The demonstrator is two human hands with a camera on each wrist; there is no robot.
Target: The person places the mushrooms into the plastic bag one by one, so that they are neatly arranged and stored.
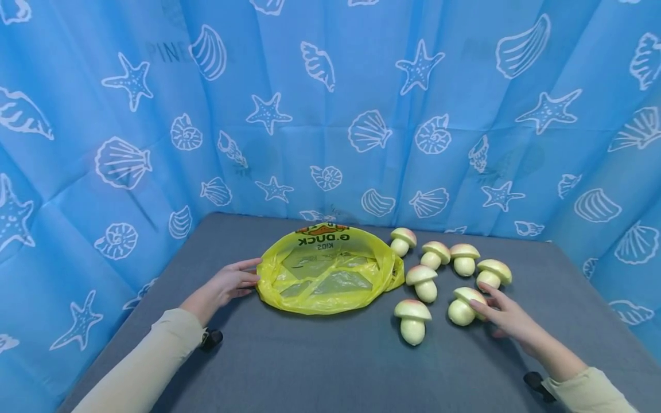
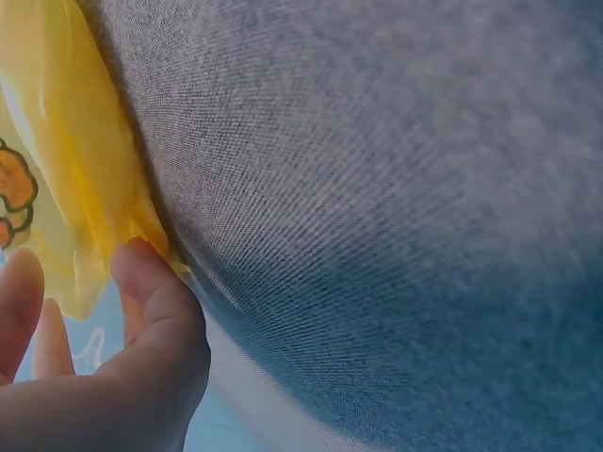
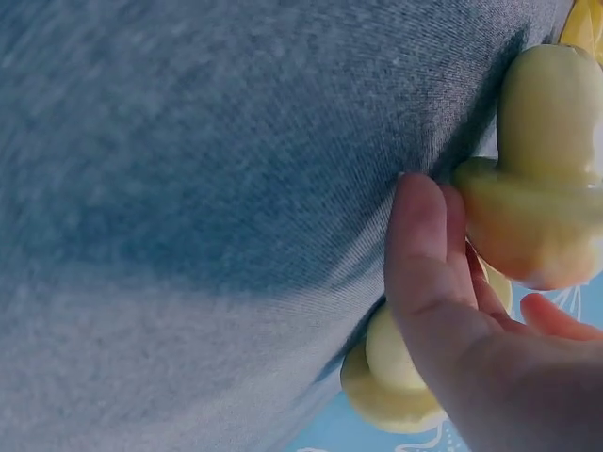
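A yellow translucent plastic bag (image 1: 320, 302) with "G.DUCK KIDS" print lies with its mouth spread wide. At its left rim is my left hand (image 1: 227, 288), fingers spread and tips right at the plastic; in the left wrist view the thumb (image 2: 151, 282) is against the bag's edge (image 2: 104, 188). My right hand (image 1: 508, 318) reaches to a pale green toy mushroom (image 1: 461, 311) with a pinkish cap, which lies tilted. Its loosely bent fingers are beside the cap. The right wrist view shows this mushroom (image 3: 546, 113) with the fingertips (image 3: 419, 202) alongside.
Several similar mushrooms stand right of the bag, among them one at the front (image 1: 412, 327), one behind it (image 1: 424, 284) and one beyond my right fingers (image 1: 493, 272). A grey cloth (image 1: 320, 367) covers the table. A blue shell-print curtain (image 1: 330, 155) surrounds the back and sides.
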